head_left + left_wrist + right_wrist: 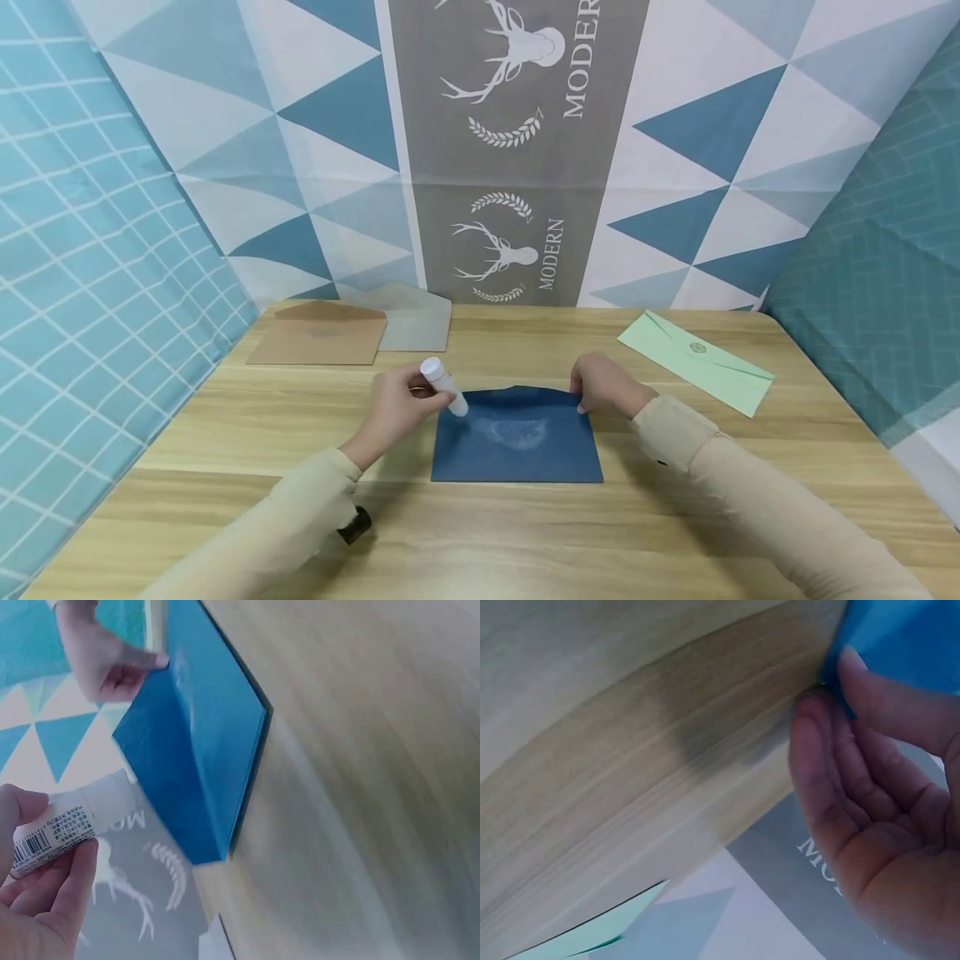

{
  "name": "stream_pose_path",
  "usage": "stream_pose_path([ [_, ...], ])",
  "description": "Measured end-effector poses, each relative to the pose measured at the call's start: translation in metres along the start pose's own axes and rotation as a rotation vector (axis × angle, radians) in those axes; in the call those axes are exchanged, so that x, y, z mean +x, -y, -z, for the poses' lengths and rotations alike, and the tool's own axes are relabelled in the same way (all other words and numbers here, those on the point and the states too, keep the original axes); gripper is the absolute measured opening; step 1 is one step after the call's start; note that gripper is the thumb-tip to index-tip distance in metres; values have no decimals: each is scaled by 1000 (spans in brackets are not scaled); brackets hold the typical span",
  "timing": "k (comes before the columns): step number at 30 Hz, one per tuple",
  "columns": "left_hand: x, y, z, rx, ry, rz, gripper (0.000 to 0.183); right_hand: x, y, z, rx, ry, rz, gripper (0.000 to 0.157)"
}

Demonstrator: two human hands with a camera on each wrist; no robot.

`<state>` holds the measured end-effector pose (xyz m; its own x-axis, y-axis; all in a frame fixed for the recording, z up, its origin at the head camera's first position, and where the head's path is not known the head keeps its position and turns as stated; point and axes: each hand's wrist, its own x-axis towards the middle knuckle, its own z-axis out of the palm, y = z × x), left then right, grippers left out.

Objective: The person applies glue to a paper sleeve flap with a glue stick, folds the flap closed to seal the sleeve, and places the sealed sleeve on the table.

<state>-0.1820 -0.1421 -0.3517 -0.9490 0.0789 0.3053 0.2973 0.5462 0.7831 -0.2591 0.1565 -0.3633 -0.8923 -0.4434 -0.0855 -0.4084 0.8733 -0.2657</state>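
A white glue stick (444, 387) is held tilted in the left grip (401, 408), with thumb and fingers closed around its barrel; its lower end is poised over the upper left corner of the navy-blue envelope (517, 462), though whether contact is made cannot be told. By the right grip (609, 385) the envelope is pinched at its upper right corner, thumb against fingers. The envelope is laid on the tabletop (450, 542) between the two grips, and a whitish smear (517, 433) is borne on its face. Beyond the left grip, a brown envelope (322, 342) and a grey envelope (416, 323) are seen; to the right of the right grip, a mint-green envelope (690, 358).

The paper is judged light, flexible and easily creased, best pinched gently at a dry corner. The stick is judged light and rigid, best grasped mid-barrel.
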Motion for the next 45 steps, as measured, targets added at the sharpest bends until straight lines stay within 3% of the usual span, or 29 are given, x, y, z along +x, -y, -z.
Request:
stream_pose_path([
  [6, -3, 5, 25, 45, -66, 14, 23, -4, 12, 10, 53, 0, 134, 23],
  [10, -5, 6, 40, 39, -97, 49, 24, -1, 34, 23, 118, -35, 259, 16],
  [16, -10, 3, 51, 32, -97, 103, 27, 4, 59, 26, 58, -114, 397, 8],
  [23, -16, -1, 59, 27, -107, 117, 28, 4, 66, 22, 76, -158, 403, 6],
  [32, -20, -1, 64, 44, -117, 117, 28, 1, 67, 17, 105, -130, 397, 6],
  [39, -24, 3, 53, 14, -75, 110, 26, -3, 69, 13, 103, -137, 420, 8],
  [45, -25, 2, 44, 7, -79, 78, 24, -6, 71, 7, 123, -89, 434, 8],
])
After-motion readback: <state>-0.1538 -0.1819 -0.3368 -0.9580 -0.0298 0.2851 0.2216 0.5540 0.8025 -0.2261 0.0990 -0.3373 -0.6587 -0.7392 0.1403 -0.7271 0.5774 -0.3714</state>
